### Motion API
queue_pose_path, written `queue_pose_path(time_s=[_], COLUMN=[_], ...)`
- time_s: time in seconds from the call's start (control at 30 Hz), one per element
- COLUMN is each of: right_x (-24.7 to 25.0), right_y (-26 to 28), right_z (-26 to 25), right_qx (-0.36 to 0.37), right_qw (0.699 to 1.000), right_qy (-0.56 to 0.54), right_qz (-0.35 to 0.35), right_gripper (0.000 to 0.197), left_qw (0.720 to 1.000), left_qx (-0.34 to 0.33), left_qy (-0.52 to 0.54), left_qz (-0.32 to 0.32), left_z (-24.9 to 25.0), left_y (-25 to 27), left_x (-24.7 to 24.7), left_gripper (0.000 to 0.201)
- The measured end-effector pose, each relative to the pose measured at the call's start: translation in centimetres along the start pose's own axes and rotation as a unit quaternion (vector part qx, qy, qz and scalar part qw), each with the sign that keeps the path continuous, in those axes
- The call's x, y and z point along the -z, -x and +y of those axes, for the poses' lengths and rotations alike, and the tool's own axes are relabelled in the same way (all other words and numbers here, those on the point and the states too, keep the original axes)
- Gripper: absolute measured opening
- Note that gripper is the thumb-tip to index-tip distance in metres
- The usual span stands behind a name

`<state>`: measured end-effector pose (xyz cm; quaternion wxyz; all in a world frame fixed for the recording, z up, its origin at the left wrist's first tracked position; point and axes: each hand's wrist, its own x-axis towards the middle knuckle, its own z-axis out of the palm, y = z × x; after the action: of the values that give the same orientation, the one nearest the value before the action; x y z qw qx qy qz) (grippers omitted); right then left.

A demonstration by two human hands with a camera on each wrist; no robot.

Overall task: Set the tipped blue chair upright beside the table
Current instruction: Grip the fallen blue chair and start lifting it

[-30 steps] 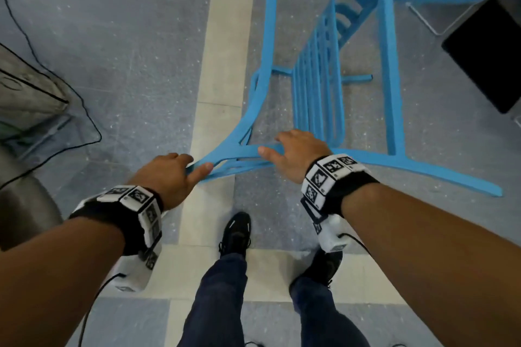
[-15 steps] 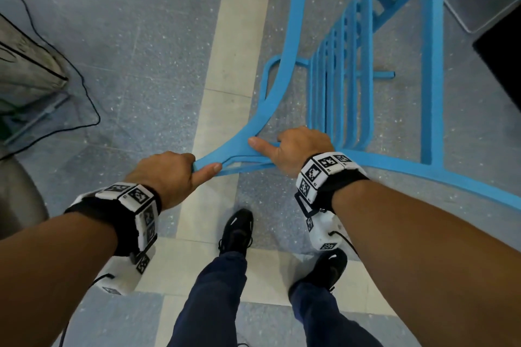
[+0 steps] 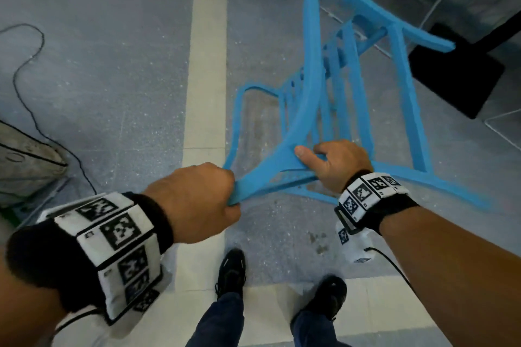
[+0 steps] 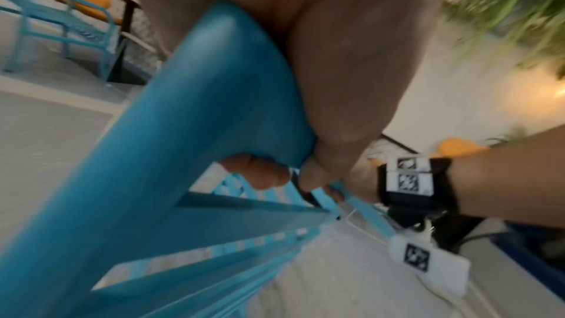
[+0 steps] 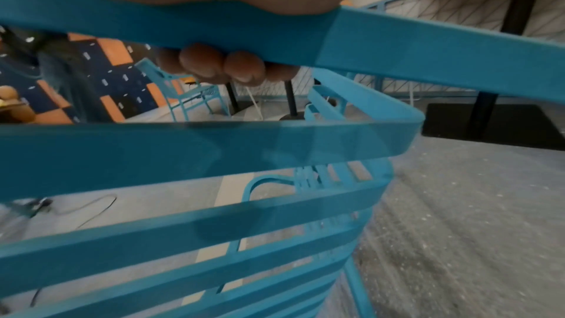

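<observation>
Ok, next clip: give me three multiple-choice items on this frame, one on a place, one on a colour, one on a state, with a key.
1. Where does the black square table base lie relative to the blue chair in the head view?
A. to its right
B. to its left
C. under the person's shoes

2. What colour are the person's shoes?
A. white
B. black
C. orange

3. What is the left hand doing?
A. hanging open and idle
B. pressing flat on the floor
C. gripping the chair's frame

Key: 1 A, the base sits at the picture's right edge, beyond the chair's legs. 2 B, both shoes at the bottom of the head view are black. 3 C, the fingers curl round the blue bar in the left wrist view; the right hand grips it too.
</observation>
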<state>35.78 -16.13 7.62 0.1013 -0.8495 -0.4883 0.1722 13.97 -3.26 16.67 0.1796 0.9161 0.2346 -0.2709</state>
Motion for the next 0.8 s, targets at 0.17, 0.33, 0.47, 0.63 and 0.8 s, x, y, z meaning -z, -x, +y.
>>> queue_pose_path(time_s=[0.17,0.33,0.47,0.63,0.8], right_x=[6.8,10.8,12.6,16.5,20.8], right_y=[3.7,6.8,9.9,14.2,19.9], right_z=[7.8,14.2,20.3,28.8,34.0], right_qx=[-0.041,-0.076,-0.126,-0.286,-0.346], right_qw=[0.988,0.964,0.925,0.862,0.791], right_qy=[-0.09,-0.161,-0.254,-0.363,-0.475], right_qz=[0.122,0.196,0.253,0.208,0.17], right_gripper=[0.07,0.058,0.064,0.028,0.016], left_qw=[0.997,0.991,0.993,0.983,0.94], left_qx=[-0.075,-0.103,-0.11,-0.156,-0.285], left_qy=[-0.032,-0.079,-0.039,0.096,0.164], left_qz=[0.002,0.01,-0.014,-0.008,0.091], left_z=[11.2,22.2,31.3,43.6,50.3], left_y=[0.3,-0.5,-1.6,-2.6,-3.1], left_x=[7.5,11.9,14.0,14.1,11.6], left_gripper=[0.021,0.031,0.03,0.034,0.016])
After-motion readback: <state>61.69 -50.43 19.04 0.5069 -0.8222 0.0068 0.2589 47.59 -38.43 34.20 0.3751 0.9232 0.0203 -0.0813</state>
